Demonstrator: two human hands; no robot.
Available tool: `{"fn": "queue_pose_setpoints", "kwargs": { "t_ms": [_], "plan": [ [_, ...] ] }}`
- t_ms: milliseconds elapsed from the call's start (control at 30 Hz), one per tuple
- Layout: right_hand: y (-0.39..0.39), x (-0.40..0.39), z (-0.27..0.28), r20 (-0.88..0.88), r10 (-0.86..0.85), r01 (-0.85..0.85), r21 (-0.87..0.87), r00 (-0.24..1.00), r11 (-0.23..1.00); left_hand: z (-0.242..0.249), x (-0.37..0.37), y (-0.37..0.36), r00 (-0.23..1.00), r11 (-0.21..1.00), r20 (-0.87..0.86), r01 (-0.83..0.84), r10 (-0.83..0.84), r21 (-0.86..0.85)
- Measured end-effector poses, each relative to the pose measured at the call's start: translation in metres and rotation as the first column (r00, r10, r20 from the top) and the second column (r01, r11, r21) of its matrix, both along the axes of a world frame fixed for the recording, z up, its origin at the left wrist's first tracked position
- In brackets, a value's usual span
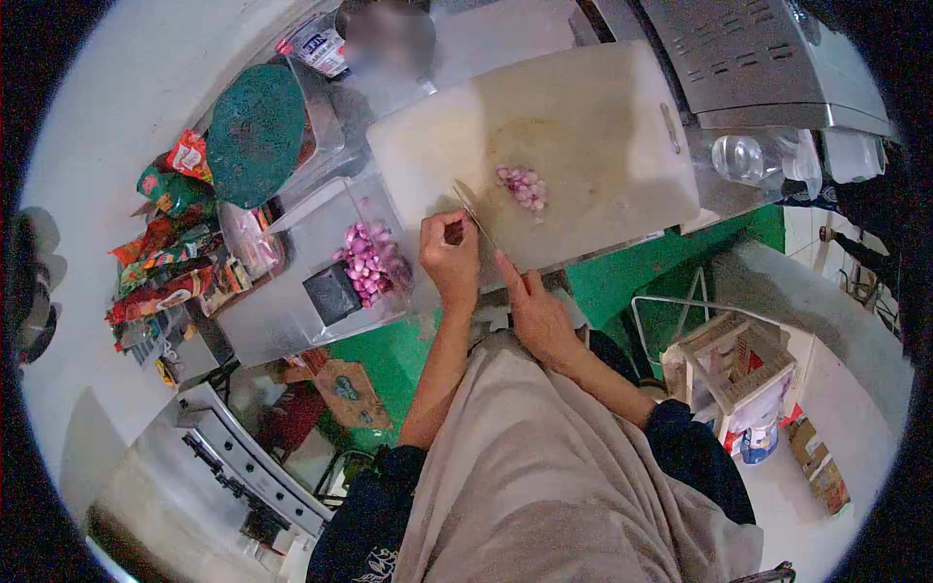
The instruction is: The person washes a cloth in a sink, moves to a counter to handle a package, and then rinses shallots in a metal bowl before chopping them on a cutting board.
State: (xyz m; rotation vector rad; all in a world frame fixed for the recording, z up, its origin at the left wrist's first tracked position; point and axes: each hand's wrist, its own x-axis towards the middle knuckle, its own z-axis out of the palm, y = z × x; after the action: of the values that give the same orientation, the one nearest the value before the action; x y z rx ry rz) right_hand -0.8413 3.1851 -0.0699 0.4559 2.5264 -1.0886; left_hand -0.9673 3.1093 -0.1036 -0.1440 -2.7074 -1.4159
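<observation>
My left hand [450, 257] is closed at the near left edge of the white cutting board [612, 107], its fingers pinched round a small reddish shallot that is mostly hidden. My right hand [536, 313] grips a knife [476, 212], and the blade lies against the left fingertips. On the middle of the board rests a small heap of peeled pink-white shallots [523, 188]. A larger pile of purple-pink shallots [369, 264] sits on the metal table left of my left hand, beside a black square box [332, 293].
Left of the shallots stand a clear plastic bin [321, 121], a green oval lid [257, 136] and several colourful packets [165, 248]. A metal appliance [748, 58] and clear containers [763, 157] are at the right. A wooden frame [734, 364] stands at lower right.
</observation>
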Motion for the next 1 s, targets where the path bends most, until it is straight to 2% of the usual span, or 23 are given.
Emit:
{"fn": "queue_pose_setpoints", "kwargs": {
  "t_ms": [200, 300, 500, 700, 800, 933, 1000],
  "plan": [
    [0.004, -0.002, -0.002, 0.018, 0.015, -0.014, -0.018, 1.000, 1.000, -0.007, -0.001, -0.002, 1.000, 0.999, -0.027, 0.012, -0.013, -0.046],
    [0.002, 0.001, -0.003, -0.046, -0.017, 0.016, -0.026, 0.999, 1.000, -0.002, -0.001, 0.001, 1.000, 1.000, -0.016, -0.006, 0.005, -0.028],
    [0.006, -0.001, 0.004, 0.044, -0.016, 0.017, -0.041, 0.999, 0.999, -0.010, 0.000, -0.003, 0.999, 1.000, 0.045, -0.004, 0.005, -0.016],
    [0.004, 0.006, -0.005, -0.094, -0.057, 0.054, -0.032, 0.994, 0.998, -0.009, 0.001, -0.001, 0.995, 1.000, 0.093, -0.021, 0.021, -0.005],
    [0.006, 0.005, 0.001, 0.025, -0.057, 0.058, -0.043, 0.998, 0.997, -0.004, 0.001, -0.001, 0.991, 1.000, 0.132, -0.010, 0.008, 0.010],
    [0.006, 0.010, -0.007, -0.057, -0.094, 0.090, -0.069, 0.994, 0.994, -0.003, 0.002, -0.002, 0.986, 0.999, 0.166, -0.009, 0.001, 0.048],
    [0.008, 0.009, -0.008, -0.054, -0.110, 0.106, -0.077, 0.992, 0.991, -0.009, 0.002, -0.003, 0.998, 0.998, 0.067, 0.005, -0.010, 0.068]
  ]
}}
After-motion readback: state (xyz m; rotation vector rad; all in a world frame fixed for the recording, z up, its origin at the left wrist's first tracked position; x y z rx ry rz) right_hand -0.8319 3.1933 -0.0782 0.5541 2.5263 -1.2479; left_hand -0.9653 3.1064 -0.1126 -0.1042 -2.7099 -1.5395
